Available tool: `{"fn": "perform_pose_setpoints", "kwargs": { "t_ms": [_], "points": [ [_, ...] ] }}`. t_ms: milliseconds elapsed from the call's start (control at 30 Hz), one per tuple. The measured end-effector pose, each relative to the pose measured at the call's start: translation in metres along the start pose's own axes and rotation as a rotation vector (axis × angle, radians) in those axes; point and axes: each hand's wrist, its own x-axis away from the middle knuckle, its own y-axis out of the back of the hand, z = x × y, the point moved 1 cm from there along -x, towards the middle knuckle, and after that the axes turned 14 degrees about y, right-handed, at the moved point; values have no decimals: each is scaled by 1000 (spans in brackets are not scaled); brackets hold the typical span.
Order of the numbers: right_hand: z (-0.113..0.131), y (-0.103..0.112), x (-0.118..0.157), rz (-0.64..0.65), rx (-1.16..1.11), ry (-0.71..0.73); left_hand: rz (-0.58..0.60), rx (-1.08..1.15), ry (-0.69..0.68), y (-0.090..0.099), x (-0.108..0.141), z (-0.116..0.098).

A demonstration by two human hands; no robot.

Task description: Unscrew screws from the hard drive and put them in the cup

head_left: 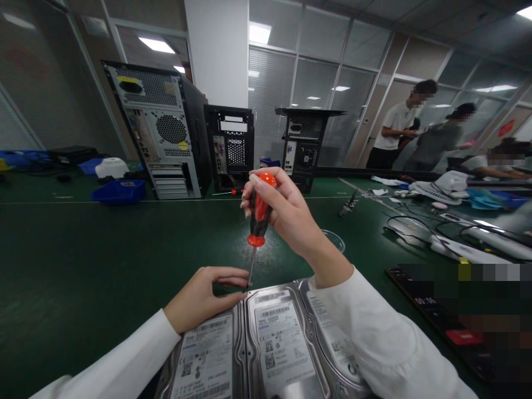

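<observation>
Three silver hard drives with white labels lie side by side at the bottom centre: a left drive, a middle drive and a right drive. My right hand is closed round the red and black handle of a screwdriver. Its shaft points down, with the tip at the top edge of the drives, near the seam between the left and middle ones. Beside the tip, my left hand rests over the top of the left drive, its thumb and fingers reaching to the shaft; whether they pinch anything is unclear.
Behind stand a large computer case and two smaller black cases. A blue tray sits at left, a second screwdriver before the cases. At right are cables, tools and a phone. Several people are at the far right.
</observation>
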Motion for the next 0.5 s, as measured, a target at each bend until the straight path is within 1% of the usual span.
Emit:
{"fn": "perform_pose_setpoints", "kwargs": {
  "t_ms": [100,267,367,500],
  "points": [
    [0,-3,1,5,9,-19,20,-9,0,2,1,0],
    [-4,-4,3,23,5,-40,-57,-83,-28,-3,2,-8],
    [-7,-4,3,22,-8,-49,-77,-150,-49,-5,1,-12],
    [-6,-6,2,-13,-17,-82,-66,-174,-29,-5,-2,-6]
  ]
}}
